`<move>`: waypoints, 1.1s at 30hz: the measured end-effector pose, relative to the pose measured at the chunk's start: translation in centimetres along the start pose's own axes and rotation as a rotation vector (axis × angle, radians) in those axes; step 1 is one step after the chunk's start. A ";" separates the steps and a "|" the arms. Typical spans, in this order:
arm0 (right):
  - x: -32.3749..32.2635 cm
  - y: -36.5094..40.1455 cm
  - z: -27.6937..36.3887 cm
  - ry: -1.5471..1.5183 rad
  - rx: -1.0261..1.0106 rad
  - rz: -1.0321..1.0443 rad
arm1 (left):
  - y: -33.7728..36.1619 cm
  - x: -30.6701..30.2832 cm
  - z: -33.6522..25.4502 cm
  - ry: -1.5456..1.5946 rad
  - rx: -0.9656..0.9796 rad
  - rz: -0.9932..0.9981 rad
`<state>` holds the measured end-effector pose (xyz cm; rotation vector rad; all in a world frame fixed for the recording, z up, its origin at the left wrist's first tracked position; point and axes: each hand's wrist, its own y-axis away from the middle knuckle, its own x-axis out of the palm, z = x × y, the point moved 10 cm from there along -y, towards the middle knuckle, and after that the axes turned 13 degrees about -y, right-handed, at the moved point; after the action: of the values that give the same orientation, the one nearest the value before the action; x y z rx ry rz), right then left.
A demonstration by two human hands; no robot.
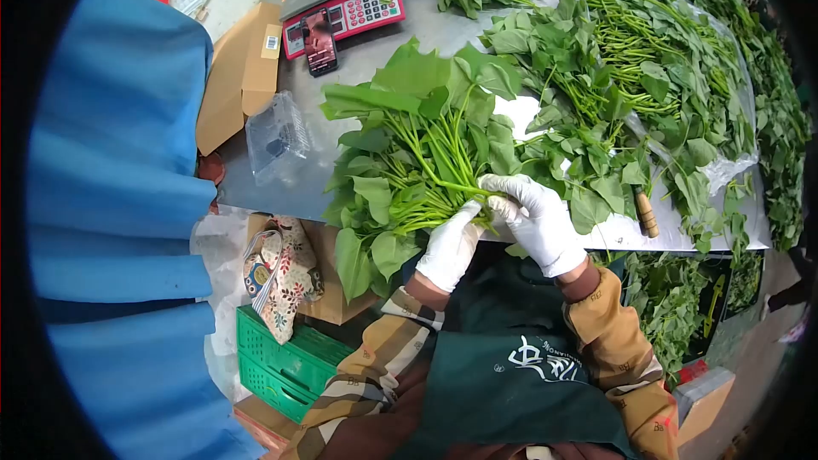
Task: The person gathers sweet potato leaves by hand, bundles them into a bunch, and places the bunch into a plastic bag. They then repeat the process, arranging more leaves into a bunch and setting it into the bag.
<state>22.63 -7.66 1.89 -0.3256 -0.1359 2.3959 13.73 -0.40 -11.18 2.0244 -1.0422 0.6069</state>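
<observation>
A big bunch of leafy green stems (426, 153), resembling sweet potato greens, is held over the near edge of the table. My left hand (450, 249), in a white glove, is closed around the lower stems. White-gloved too, my right hand (538, 220) pinches the end of a thick stem at the bunch's cut end, fingertips close to the left hand. Leaves hang down over the left side. Right of my right hand, a wooden handle (646, 213) lies among loose greens; whatever it belongs to is hidden under leaves.
Heaped greens (665, 60) on plastic cover the table's right side. Behind the bunch stand a red scale (366, 8) and a phone (319, 41) leaning on it. At left are a clear plastic box (277, 136), an open carton (239, 77) and, below, a green crate (285, 366).
</observation>
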 end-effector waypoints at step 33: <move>-2.8 4.0 -9.3 -0.210 0.133 -0.133 | 8.7 1.0 -16.4 -1.694 1.149 -0.617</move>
<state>24.60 -12.44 -7.26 -0.0020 -0.0902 2.2888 6.02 9.04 2.88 3.6450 -0.6548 -1.4964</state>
